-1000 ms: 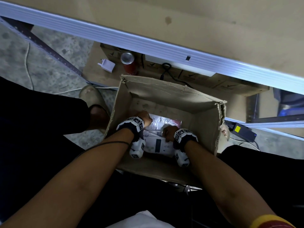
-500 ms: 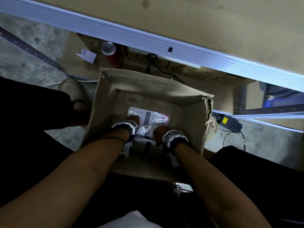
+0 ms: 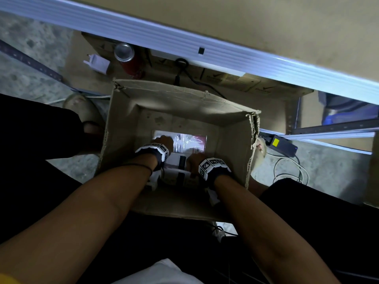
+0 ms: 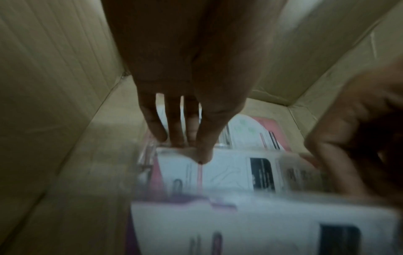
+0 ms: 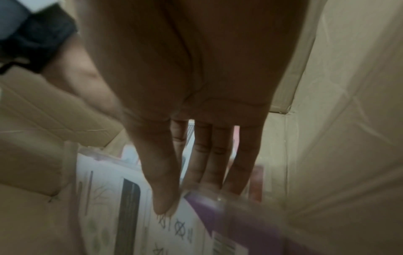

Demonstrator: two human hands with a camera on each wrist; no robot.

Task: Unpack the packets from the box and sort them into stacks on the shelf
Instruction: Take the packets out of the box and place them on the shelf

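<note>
**Both hands deep in the box, on the packets**

Nearest, two bare forearms reach down into an open cardboard box standing on the floor between the person's dark-clothed legs. At the bottom lie flat plastic-wrapped packets, white and pink with dark printed bars, overlapping one another; the nearest one shows a purple edge in the wrist views.

The right hand is at the near right of the pile. Its wrist view shows the fingers long and nearly straight, tips down on the edge of a packet, thumb alongside. The left hand is a little farther in, on the left side of the pile; its fingers are also extended, the tips meeting a packet's upper edge. Whether either hand truly pinches the wrapper, I cannot tell.

Beyond the box, a red can and a white plug adapter stand on flattened cardboard. A black power brick lies to the right. Farthest, the shelf edge crosses the view.
</note>
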